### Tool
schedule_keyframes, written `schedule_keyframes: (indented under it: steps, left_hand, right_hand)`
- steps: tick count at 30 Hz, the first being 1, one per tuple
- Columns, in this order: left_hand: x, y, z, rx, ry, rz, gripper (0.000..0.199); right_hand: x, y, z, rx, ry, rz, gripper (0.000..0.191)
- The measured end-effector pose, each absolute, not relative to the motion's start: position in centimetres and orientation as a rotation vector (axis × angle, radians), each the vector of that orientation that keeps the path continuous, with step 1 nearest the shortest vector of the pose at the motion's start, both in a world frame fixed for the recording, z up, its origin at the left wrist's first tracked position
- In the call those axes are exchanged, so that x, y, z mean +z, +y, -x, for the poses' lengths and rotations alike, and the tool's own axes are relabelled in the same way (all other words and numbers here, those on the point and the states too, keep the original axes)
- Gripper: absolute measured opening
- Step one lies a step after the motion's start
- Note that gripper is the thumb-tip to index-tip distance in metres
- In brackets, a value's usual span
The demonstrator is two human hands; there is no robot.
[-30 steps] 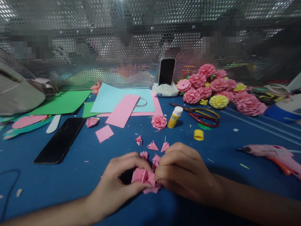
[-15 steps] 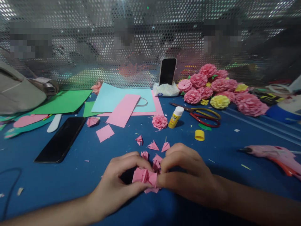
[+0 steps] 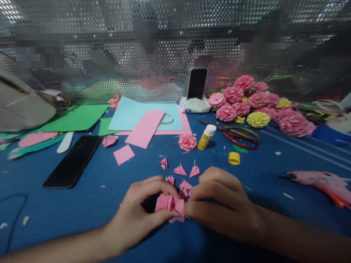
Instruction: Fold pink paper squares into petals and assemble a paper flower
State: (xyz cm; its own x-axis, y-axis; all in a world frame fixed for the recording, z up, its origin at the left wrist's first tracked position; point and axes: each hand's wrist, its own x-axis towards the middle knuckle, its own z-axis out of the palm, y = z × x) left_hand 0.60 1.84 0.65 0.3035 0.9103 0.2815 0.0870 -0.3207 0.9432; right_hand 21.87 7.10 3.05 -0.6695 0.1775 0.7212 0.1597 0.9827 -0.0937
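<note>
Between thumb and fingers, my left hand [image 3: 145, 202] grips a pink paper flower [image 3: 168, 204] made of folded layers, just above the blue table. My right hand [image 3: 219, 201] is closed in a pinch at the flower's right edge; its fingertips hide what they press on. Just beyond my hands lie several folded pink paper pieces [image 3: 180, 170]. Farther off sit a finished pink paper flower [image 3: 188, 142] and an upright, slightly leaning glue stick [image 3: 206, 137], with its yellow cap [image 3: 234, 158] to the right.
Scissors [image 3: 233, 133] lie behind the cap, and a pink glue gun [image 3: 315, 179] rests at right. Pink and yellow paper flowers [image 3: 255, 98] are heaped at the back right. A black phone [image 3: 72, 160] and coloured paper sheets [image 3: 148, 128] lie left. A perforated metal screen [image 3: 109, 73] stands behind.
The whole view has shifted slightly, so things appear a little to the right. My right hand has moved slightly at the flower's edge; my left keeps its hold.
</note>
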Motion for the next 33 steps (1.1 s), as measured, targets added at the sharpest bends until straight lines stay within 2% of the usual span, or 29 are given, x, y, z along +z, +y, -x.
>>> schedule_keyframes:
  steps: [12,20,26,33]
  left_hand:
    - [0.6,1.9,-0.6,1.125,0.942,-1.658,0.012]
    - [0.6,2.0,-0.8,1.165,0.988,-1.644,0.013]
    - [0.7,1.9,-0.8,1.144,0.946,-1.66,0.011]
    - [0.8,2.1,-0.7,1.148,0.953,-1.653,0.012]
  right_hand:
    - [3.8,7.4,-22.0,-0.01,-2.389,0.118,0.019]
    - [2.5,7.4,-22.0,-0.05,-2.464,0.244,0.012]
    - [3.3,7.5,-22.0,0.04,-2.465,0.15,0.021]
    - [4.1,7.4,-22.0,-0.088,-2.424,0.15,0.019]
